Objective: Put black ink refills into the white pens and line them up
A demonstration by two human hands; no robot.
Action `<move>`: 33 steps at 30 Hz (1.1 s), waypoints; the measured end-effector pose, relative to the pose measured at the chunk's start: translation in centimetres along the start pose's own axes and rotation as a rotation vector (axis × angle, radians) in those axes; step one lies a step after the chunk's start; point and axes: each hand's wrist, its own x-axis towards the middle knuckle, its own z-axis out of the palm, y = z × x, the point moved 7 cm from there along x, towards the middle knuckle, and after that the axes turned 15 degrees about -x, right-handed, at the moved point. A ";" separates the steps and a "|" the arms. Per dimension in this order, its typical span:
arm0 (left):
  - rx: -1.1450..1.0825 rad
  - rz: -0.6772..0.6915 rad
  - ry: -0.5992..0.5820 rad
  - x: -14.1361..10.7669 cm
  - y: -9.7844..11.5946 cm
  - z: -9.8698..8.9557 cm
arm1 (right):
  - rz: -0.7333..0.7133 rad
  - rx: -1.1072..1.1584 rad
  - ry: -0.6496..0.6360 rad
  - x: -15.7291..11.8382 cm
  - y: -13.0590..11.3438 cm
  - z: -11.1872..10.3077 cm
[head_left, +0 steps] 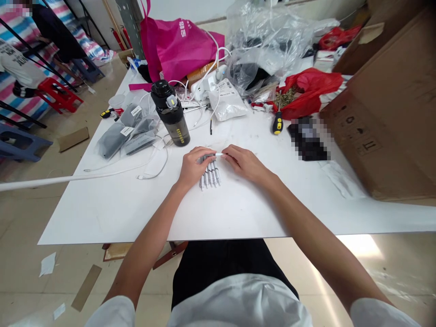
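Between my two hands a white pen-like stick [219, 154] is held level, crosswise above the table. My left hand [194, 167] pinches its left end, and my right hand [244, 162] has thumb and fingers closed on its right end. Just below lie several white pens [211, 176], side by side on the white table [136, 213], pointing toward me. Their upper ends are partly hidden by my left hand and the held pen.
A black bottle [172, 116] stands behind my left hand, beside grey bagged items [124, 131]. A screwdriver [277, 123], red bag [309, 93], pink bag [185, 47] and white power strip [206, 85] lie behind. A big cardboard box [391, 109] is at right. People sit at far left.
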 end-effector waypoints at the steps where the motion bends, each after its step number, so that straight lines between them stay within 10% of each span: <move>1: 0.004 0.002 -0.002 0.0 0.0 0.0 | -0.001 -0.001 0.002 0.0 0.0 0.0; 33: -0.018 -0.051 0.037 0.0 -0.7 -0.4 | 0.092 0.106 0.136 -0.1 1.2 -1.5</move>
